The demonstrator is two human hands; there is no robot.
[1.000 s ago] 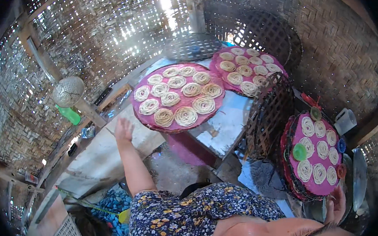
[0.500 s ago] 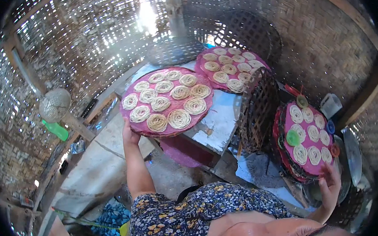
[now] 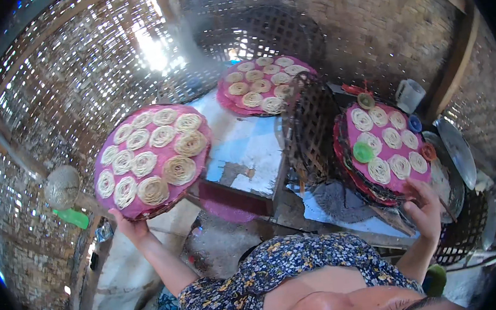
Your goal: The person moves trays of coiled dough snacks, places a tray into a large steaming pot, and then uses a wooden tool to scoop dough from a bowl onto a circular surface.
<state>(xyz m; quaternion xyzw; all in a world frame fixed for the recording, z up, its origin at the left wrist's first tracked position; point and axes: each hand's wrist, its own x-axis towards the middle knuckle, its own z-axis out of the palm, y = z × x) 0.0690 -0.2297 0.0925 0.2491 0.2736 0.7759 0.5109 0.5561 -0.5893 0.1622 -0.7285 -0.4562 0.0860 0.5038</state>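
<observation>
My left hand [image 3: 130, 225] grips the near edge of a round pink tray [image 3: 102, 166], which is tilted above the table's left side. Round pale coils of thin noodle-like strands [image 3: 149, 190] lie on it in rows. At the right, my right hand [image 3: 424, 206] is at the near rim of a stack of round trays, its thumb and fingers apart. The top pink tray [image 3: 383, 151] of that stack carries similar coils and a green plastic ring-like piece [image 3: 363, 152]. Blue [image 3: 414, 123] and red [image 3: 428, 152] round pieces sit along its right edge.
Another pink tray with coils [image 3: 237, 101] rests at the back of the low table [image 3: 242, 149]. A dark openwork basket [image 3: 310, 132] stands between table and stack. A white mug [image 3: 410, 95] and metal pan lid [image 3: 456, 153] are at the right. Woven walls surround the space.
My left hand has carried its tray left, off the table's middle, and tilted it. My right hand has moved closer onto the rim of the right stack. The view has shifted too.
</observation>
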